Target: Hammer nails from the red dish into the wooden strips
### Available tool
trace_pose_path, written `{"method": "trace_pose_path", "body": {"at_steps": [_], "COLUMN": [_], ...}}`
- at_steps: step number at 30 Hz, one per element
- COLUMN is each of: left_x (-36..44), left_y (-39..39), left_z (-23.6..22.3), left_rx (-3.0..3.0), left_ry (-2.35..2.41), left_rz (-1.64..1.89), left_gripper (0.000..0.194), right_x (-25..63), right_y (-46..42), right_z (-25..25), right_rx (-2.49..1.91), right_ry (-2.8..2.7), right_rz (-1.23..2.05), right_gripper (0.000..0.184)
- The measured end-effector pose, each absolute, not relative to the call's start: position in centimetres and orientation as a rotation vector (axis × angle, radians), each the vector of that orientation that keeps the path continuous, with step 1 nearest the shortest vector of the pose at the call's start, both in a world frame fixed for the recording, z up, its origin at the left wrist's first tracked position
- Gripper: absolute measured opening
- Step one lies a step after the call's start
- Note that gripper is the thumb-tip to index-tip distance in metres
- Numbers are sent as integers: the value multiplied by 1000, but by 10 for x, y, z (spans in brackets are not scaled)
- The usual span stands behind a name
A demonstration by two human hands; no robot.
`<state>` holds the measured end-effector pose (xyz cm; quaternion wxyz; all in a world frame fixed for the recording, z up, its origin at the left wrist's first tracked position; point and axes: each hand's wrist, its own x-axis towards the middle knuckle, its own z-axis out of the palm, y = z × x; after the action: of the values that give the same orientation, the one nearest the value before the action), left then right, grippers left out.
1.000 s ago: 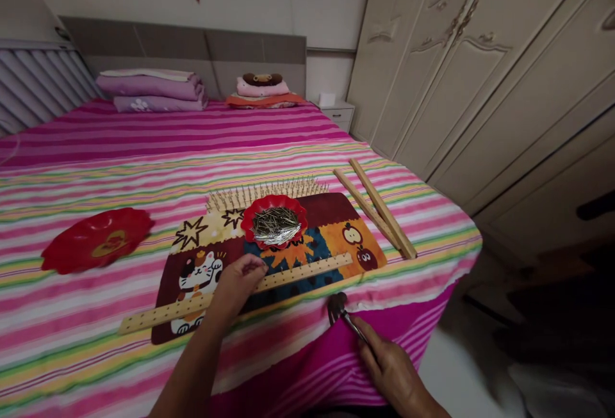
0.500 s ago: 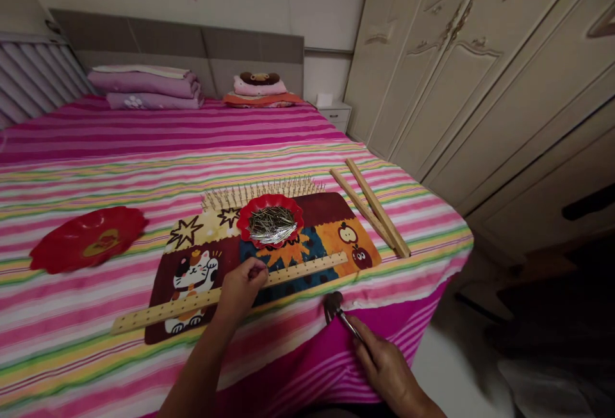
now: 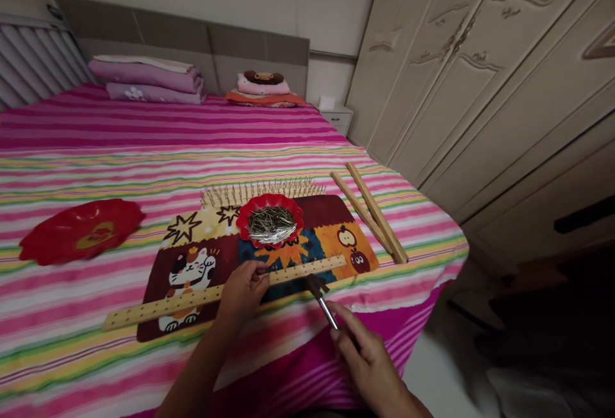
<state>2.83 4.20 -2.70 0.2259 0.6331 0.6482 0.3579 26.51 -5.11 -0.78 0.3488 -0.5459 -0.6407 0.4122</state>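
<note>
My right hand (image 3: 368, 354) is closed round the handle of a hammer (image 3: 321, 296), whose dark head is beside the near edge of a pale wooden strip (image 3: 177, 303). The strip lies slantwise over a patterned mat (image 3: 221, 258), with a row of holes and several nails standing in its right part. At the strip's middle, my left hand (image 3: 244, 290) has thumb and fingers pinched together; whatever they hold is too small to make out. Just beyond stands a red scalloped dish (image 3: 243, 229) with loose nails (image 3: 271, 223) heaped in it.
Behind the dish, wooden strips (image 3: 223, 197) bristle with upright nails. Two bare wooden bars (image 3: 377, 210) lie at the right. A red plate (image 3: 62, 232) rests at the left on the striped bedspread (image 3: 72, 303). Folded bedding (image 3: 148, 79) is at the far end, wardrobes (image 3: 456, 72) along the right.
My right hand has moved the hammer up and left, from beside the mat to the strip's near edge. My left hand stays at the strip, its fingers slightly shifted.
</note>
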Motion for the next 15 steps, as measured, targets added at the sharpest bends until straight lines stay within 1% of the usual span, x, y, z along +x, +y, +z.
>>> {"method": "trace_pose_path", "body": {"at_steps": [3,7,15], "left_x": [31,32,28], "left_y": [44,42,36], "left_z": [-18,-15,-27], "left_rx": [1750,1718,1739], "left_ry": [1724,1766,1769], "left_rz": [922,905,1016], "left_gripper": [17,16,15], "right_x": [269,266,225], "right_y": [-54,-57,-26], "right_z": [-12,-14,14], "right_rx": [-1443,-1429,-1224], "right_ry": [-1599,-1576,-1544], "right_rz": [1107,1172,1301], "right_gripper": [44,43,38]}}
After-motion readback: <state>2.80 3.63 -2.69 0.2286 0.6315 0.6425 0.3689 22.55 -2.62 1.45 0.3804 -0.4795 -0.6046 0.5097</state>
